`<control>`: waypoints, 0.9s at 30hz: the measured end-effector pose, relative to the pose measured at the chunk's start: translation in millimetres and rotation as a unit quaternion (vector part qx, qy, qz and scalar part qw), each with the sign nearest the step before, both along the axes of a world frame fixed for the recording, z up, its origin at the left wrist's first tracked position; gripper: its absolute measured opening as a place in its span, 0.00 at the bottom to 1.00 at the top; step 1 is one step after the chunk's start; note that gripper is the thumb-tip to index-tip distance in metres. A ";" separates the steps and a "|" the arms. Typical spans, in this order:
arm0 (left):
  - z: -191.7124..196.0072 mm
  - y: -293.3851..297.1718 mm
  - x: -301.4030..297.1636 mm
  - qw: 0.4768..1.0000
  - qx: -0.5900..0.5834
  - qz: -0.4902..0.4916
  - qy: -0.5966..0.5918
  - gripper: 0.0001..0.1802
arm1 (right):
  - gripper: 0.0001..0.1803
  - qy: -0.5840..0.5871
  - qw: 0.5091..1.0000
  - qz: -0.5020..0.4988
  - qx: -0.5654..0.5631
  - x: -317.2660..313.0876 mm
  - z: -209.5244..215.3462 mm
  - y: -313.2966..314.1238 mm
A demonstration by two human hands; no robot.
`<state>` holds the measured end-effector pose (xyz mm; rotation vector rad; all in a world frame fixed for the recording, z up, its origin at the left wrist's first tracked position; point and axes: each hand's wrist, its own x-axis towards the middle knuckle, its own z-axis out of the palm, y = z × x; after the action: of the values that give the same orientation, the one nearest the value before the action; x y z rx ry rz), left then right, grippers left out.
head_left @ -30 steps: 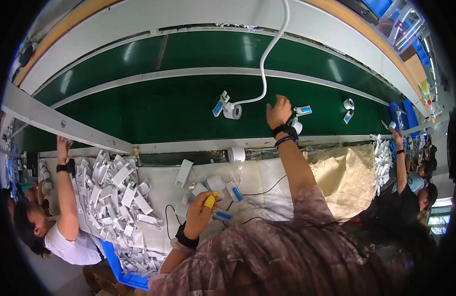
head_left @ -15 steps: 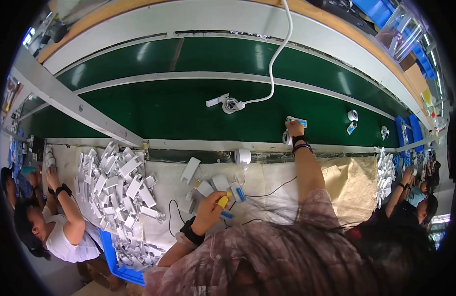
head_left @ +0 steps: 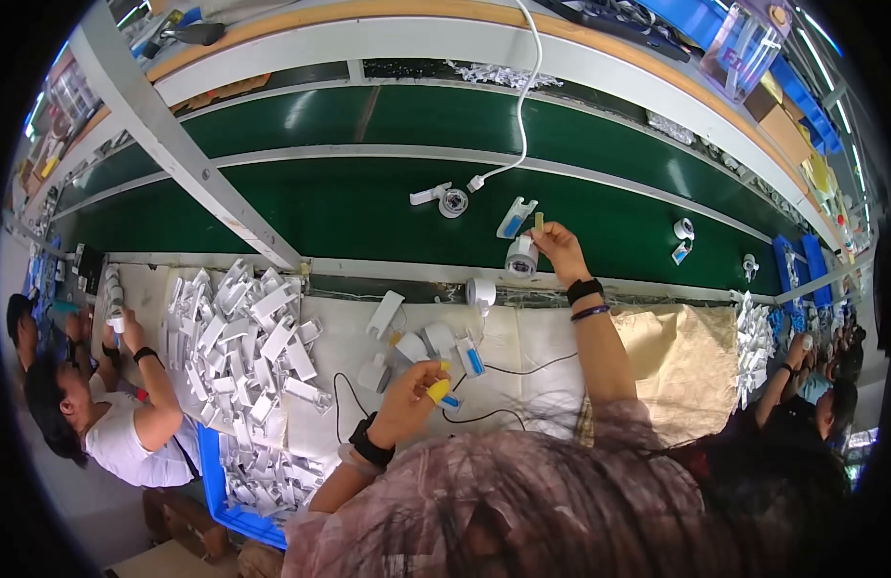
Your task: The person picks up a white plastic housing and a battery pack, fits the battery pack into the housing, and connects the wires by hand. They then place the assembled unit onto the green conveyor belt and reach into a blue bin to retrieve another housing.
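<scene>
My right hand reaches over the green belt, its fingers closed on a small white round-headed device with a dark lens-like face. Beside this device is its white plate with a blue strip. A pale yellow cover shows on one right fingertip. Over the bench, my left hand is closed, with a yellow cover on a digit; whatever is inside it is hidden. Near its fingertips lies a blue-striped part. Just beyond sit white housings, another blue-striped part and a white round unit.
A white cable hangs over the belt, its plug near another device. White housings are heaped at left, above a filled blue bin. A slanted metal post crosses the left. Co-workers sit on both sides.
My right hand has moved left along the belt, bringing the round device and plate with it. My left hand stays near the same parts. The whole view has shifted slightly.
</scene>
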<state>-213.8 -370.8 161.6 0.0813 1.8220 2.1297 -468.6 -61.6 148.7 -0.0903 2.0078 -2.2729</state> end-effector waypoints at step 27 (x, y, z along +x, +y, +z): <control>63.9 0.8 -9.7 0.995 -0.037 -0.089 -0.025 0.16 | 0.07 0.030 0.877 0.342 0.337 216.6 107.8 -82.2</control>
<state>-223.5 -369.9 225.4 0.1651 1.7917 1.9245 -252.1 -143.8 256.5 -0.6814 2.1918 -1.1035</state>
